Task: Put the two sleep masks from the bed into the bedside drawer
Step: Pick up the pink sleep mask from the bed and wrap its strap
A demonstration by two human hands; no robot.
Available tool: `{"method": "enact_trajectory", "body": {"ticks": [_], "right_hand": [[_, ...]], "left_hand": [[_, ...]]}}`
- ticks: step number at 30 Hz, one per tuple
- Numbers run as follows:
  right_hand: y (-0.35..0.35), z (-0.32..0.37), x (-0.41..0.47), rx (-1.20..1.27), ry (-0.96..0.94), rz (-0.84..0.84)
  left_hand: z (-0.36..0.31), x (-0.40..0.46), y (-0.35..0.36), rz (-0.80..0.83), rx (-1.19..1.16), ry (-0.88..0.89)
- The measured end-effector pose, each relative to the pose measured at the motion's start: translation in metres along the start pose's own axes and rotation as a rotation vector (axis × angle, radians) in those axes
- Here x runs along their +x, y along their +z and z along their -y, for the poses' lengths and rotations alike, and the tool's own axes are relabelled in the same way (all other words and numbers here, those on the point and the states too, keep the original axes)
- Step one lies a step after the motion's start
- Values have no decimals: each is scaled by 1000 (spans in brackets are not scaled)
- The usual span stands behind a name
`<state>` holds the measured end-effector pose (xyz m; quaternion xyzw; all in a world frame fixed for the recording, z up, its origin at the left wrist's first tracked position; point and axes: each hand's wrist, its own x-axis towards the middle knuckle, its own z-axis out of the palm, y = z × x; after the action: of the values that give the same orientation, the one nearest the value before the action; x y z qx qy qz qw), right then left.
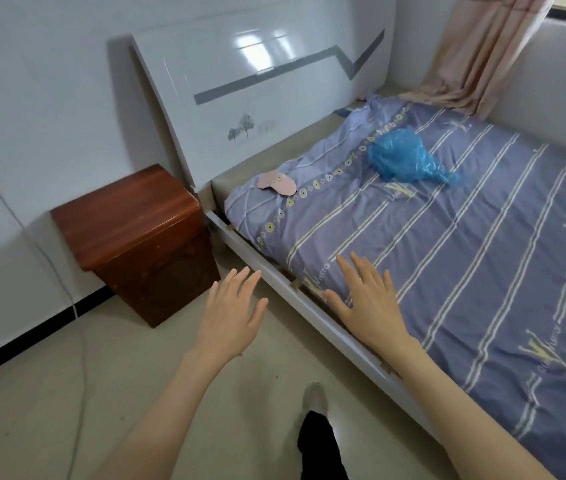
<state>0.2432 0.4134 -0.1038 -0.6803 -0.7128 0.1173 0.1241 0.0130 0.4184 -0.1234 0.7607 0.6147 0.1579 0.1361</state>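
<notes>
Hands, left (233, 306) and right (366, 299), fingers spread, empty; one pink sleep mask (277, 182) visible.

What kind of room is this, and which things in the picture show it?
Most likely a bedroom in a home. A bed with a striped purple cover stands against a glossy white headboard, a brown wooden bedside cabinet sits beside it, and a pink curtain hangs in the corner.

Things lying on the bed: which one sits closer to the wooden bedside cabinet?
The pink sleep mask, near the bed's corner by the cabinet; the blue plastic bag lies farther across.
</notes>
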Motion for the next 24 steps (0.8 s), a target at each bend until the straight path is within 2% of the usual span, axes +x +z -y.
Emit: {"method": "enact_trajectory", "body": {"ticks": [13, 18, 24], "right_hand": [[-1, -58, 265, 11, -61, 130], [22, -64, 345, 14, -51, 194], [72, -57, 453, 53, 31, 229]], "left_hand": [[10, 248, 26, 57, -69, -117], [50, 309, 47, 189, -50, -135], [116, 419, 73, 276, -80, -72]]}}
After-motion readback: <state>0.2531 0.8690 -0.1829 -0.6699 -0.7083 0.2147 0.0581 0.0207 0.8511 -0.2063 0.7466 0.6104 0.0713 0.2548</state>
